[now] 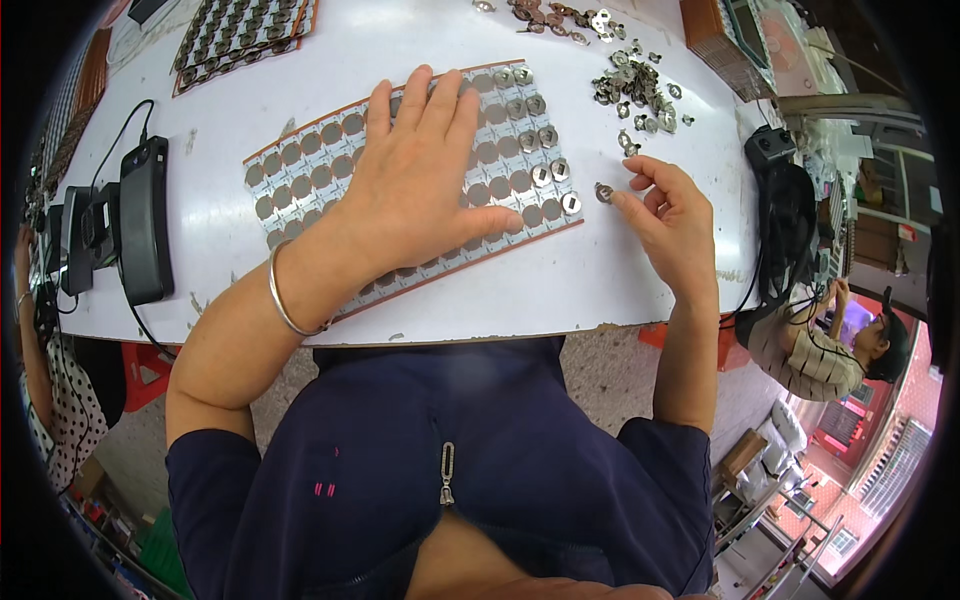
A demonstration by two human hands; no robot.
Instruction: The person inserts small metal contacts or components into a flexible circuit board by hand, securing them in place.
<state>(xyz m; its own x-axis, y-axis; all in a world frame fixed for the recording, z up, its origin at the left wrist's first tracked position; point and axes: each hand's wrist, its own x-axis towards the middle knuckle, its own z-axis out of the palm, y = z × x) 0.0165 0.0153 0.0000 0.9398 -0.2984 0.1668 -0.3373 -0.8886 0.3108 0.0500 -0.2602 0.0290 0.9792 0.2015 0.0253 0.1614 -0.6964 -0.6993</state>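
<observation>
My left hand (415, 165) lies flat with spread fingers on a panel of small circuit boards (300, 185), its thumb stretched to the right. The panel carries rows of dark round pads, and brown strips run along its long edges. Shiny metal clips (541, 175) sit on pads in the rightmost columns. Just right of the panel my right hand (665, 215) hovers with thumb and forefinger apart and the other fingers curled. One loose metal clip (603, 192) is beside its thumb tip, perhaps touching it. Another small clip (628, 143) lies near the forefinger.
A pile of metal clips (640, 90) lies at the far right, with brownish ones (550, 18) behind. Stacked panels (245, 35) stand far left. A black power bank (147, 220) and cables are on the left. A black device (770, 148) sits right. Other people are at both sides.
</observation>
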